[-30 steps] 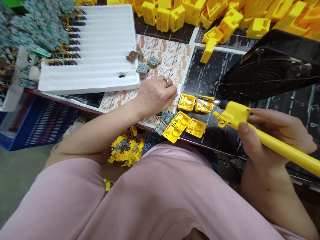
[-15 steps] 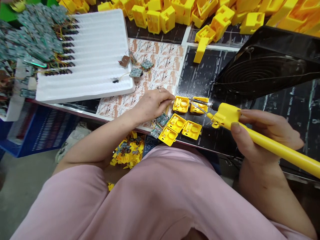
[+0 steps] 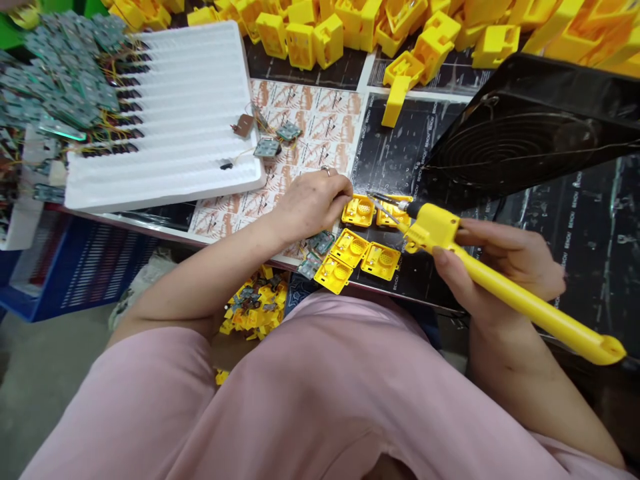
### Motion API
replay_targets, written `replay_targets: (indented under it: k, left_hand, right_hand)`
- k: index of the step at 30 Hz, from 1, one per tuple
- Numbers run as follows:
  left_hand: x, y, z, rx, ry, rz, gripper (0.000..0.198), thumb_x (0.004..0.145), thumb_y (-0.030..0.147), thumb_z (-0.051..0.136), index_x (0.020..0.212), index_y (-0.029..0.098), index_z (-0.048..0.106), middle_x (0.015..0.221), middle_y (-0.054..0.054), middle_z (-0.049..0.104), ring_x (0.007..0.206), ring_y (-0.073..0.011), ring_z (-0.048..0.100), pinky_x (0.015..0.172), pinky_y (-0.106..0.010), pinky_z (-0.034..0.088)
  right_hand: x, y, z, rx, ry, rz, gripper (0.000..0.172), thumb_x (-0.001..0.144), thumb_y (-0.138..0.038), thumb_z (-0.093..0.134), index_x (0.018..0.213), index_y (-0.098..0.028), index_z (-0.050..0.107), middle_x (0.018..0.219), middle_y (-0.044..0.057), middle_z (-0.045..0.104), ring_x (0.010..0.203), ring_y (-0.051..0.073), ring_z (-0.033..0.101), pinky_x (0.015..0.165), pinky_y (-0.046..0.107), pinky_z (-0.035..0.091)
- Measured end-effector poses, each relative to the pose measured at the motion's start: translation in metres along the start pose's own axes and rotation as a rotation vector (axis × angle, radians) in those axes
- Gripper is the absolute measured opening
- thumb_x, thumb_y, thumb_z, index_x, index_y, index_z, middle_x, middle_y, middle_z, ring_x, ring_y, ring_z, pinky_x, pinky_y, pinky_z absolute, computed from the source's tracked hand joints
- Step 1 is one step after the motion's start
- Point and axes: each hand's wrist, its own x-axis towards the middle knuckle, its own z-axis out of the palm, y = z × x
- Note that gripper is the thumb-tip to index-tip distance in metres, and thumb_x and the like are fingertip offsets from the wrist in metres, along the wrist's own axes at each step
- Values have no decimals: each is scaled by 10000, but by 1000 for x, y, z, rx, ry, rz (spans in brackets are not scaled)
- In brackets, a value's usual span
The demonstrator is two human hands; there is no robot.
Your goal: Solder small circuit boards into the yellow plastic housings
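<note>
My right hand (image 3: 505,263) is wrapped around a yellow soldering iron (image 3: 520,293), its metal tip pointing left over two small open yellow cases. Of these, the left case (image 3: 358,211) lies against my left fingertips, and the right case (image 3: 387,217) is partly covered by the iron's tip. My left hand (image 3: 320,200) is closed, thumb and fingers together at that left case's edge; what they pinch is hidden. Nearer my body lie several more open yellow cases (image 3: 381,260) with speaker-like grilles. Small green circuit boards (image 3: 320,241) sit beside them, below my left hand.
A white ridged foam tray (image 3: 185,87) stands at the left, with a heap of wired circuit boards (image 3: 75,73) on its left end. Yellow housings (image 3: 300,43) line the back. A black fan (image 3: 520,133) stands at the right. Below the table edge is a blue crate (image 3: 85,267).
My right hand has moved left with the soldering iron, bringing its tip closer to the left case. My left fingers have curled in a little. The view has shifted slightly.
</note>
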Motion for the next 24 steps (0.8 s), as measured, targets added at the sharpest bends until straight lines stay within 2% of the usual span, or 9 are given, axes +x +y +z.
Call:
replay_targets:
  k: [2,5,9,14,16,18,20,22,24]
  left_hand:
    - [3,3,-2,51,-46,4,266,898,230,490,951,148,738,917,-80,747,872,-218,699,807,-349,525]
    - [6,6,-6,112,-68,5,283,892,245,474,932,160,740,875,-72,743,819,-205,690,773,-338,520]
    - [7,8,-7,160,-102,-3,304,893,250,463,935,153,748,865,-88,747,818,-219,694,757,-344,518]
    - [8,11,-7,193,-113,-19,300,884,233,475,948,144,754,874,-97,751,833,-231,701,772,-353,522]
    - [9,11,-7,199,-123,-25,305,886,236,473,951,143,755,875,-99,750,837,-235,703,768,-354,520]
    - [10,12,-8,206,-129,-23,310,889,239,467,948,144,757,866,-97,746,836,-235,703,761,-353,516]
    - [10,11,-8,211,-121,-10,317,892,240,460,938,145,759,856,-94,742,831,-231,701,754,-349,516]
    - [9,10,-8,215,-103,7,322,891,240,454,929,144,760,843,-92,738,815,-224,698,743,-344,517]
    - [9,9,-8,221,-92,22,328,892,242,447,920,143,759,827,-92,735,795,-218,693,731,-340,518]
  right_hand:
    - [0,-4,1,-35,-33,-52,308,773,-300,838,1055,-283,715,878,-7,766,684,199,729,582,324,606]
    - [3,-7,3,5,-85,-173,241,758,-216,836,920,-278,668,800,-28,745,667,195,728,544,309,596]
    - [9,-9,6,43,-87,-225,281,722,-176,865,859,-262,635,767,-38,724,687,168,724,568,268,590]
    - [21,-12,6,-31,-214,-358,325,716,-205,885,862,-255,599,747,-50,718,700,145,721,579,225,575]
    - [24,-12,3,-20,-221,-397,307,739,-216,866,842,-254,580,738,-54,715,669,134,713,550,217,563]
    - [23,-11,-3,-14,-221,-358,253,784,-219,823,841,-259,580,752,-53,719,655,134,714,536,228,564]
    - [20,-10,-9,-52,-188,-250,206,816,-227,788,840,-273,589,771,-46,725,678,158,726,549,267,582]
    - [15,-10,-13,-78,-131,-157,195,814,-239,786,827,-291,599,788,-37,730,706,190,731,565,318,597]
    - [11,-10,-14,-48,-95,-136,205,790,-234,806,820,-307,617,779,-38,729,703,202,724,566,341,600]
